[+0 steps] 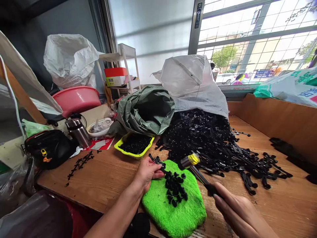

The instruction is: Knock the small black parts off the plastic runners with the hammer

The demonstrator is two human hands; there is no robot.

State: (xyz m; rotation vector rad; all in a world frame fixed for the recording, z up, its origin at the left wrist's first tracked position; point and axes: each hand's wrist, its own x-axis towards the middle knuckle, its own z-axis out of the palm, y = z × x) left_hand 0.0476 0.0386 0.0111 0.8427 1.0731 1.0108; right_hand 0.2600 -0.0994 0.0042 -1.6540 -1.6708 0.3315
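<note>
I log, centre frame: left hand [146, 173] — pinching black strip [158, 161] by green cloth [178, 218]; lower right, right hand [236, 206] — gripping hammer [188, 162]. Step, I judge: lining up; tapping calls for clear fingertips.

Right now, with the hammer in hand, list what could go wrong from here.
The hammer, held in the right hand, has its head near the fingers of the left hand; a stray blow might catch them. A knock could scatter the loose black pieces on the green cloth. The heap of black parts sits close by, so pieces might mix.
</note>
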